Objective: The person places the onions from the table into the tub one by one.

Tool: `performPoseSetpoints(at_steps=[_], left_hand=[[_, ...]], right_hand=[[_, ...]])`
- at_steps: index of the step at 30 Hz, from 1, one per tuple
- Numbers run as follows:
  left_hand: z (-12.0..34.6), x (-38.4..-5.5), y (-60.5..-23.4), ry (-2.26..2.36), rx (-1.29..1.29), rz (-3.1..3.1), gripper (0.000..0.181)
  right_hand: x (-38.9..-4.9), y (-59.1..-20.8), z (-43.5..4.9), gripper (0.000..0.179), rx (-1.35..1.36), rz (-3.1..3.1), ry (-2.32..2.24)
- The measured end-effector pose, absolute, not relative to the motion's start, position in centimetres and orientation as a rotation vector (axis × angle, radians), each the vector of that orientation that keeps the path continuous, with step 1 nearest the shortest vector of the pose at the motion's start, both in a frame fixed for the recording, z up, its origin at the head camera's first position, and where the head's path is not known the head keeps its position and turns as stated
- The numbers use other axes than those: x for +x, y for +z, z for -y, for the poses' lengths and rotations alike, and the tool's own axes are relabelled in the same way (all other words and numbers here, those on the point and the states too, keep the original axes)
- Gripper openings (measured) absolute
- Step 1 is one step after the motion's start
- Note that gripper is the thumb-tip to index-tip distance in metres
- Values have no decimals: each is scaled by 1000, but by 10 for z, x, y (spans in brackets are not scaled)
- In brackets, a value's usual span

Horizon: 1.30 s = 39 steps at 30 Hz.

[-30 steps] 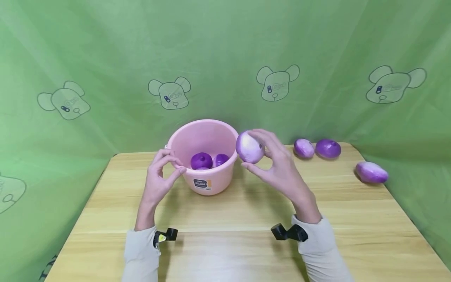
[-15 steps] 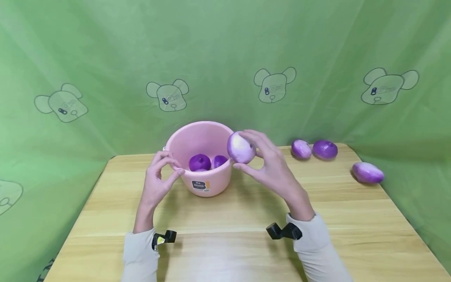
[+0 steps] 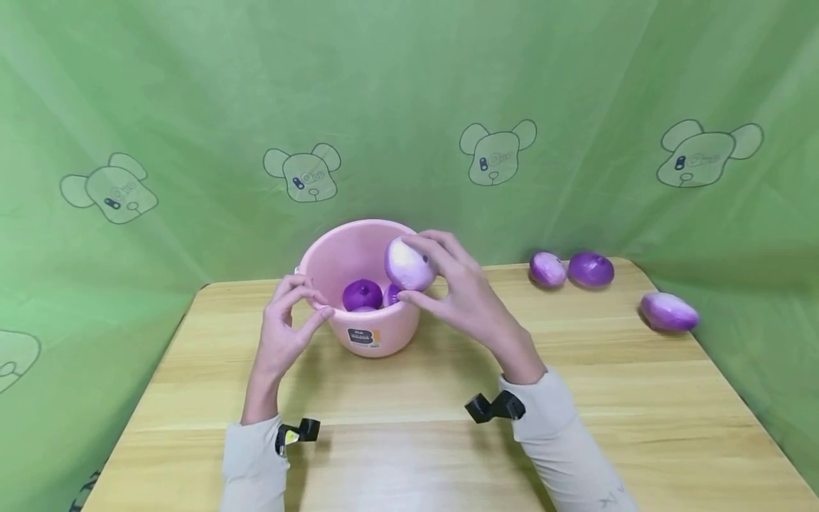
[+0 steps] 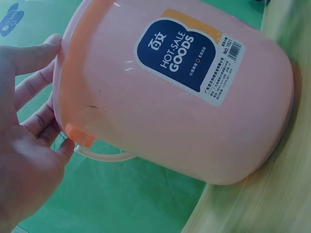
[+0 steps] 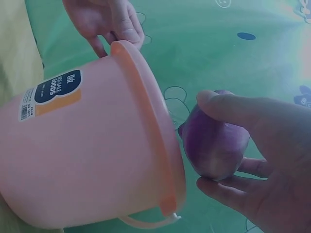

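Observation:
A pink bucket [image 3: 377, 334] stands on the wooden table, its label facing me. My left hand [image 3: 284, 327] pinches its rim at the left, thumb outside and fingers over the edge; the left wrist view shows the same grip on the bucket [image 4: 170, 121]. My right hand [image 3: 467, 295] holds a purple and white onion [image 3: 408, 264] between thumb and fingers, over the right side of the bucket's mouth. In the right wrist view this onion [image 5: 216, 141] is just off the rim. Inside the bucket lie purple onions [image 3: 362, 294], one partly hidden by the held onion.
At the back right of the table two more onions [image 3: 591, 270] lie side by side. Another onion [image 3: 669, 311] sits near the right edge. A green curtain [image 3: 409, 85] with mouse-head drawings hangs behind and at the sides. The bucket's handle [image 4: 104, 155] hangs down.
My right hand has carried the onion leftward, from beside the bucket's right rim to over its mouth. The left hand has kept its hold on the rim.

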<state>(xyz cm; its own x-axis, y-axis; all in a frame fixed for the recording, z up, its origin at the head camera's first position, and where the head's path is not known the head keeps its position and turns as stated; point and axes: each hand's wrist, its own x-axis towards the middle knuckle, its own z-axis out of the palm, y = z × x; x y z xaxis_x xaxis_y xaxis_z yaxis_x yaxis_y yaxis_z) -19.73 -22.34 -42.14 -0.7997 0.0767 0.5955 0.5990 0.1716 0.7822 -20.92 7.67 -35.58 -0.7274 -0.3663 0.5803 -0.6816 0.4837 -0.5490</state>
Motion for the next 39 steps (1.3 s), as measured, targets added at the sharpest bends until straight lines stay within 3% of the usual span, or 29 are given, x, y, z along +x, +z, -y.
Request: performPoseSetpoints(at_steps=[19, 29, 39], left_hand=[[223, -196, -426, -1686, -617, 2026, 18], [223, -200, -424, -1679, -646, 2019, 15], [224, -199, -425, -1664, -653, 2020, 16]], right_hand=[[-219, -363, -59, 74, 942, 2410, 1200], [-223, -361, -56, 32, 962, 2440, 1139], [-224, -367, -54, 19, 1008, 2381, 1104]])
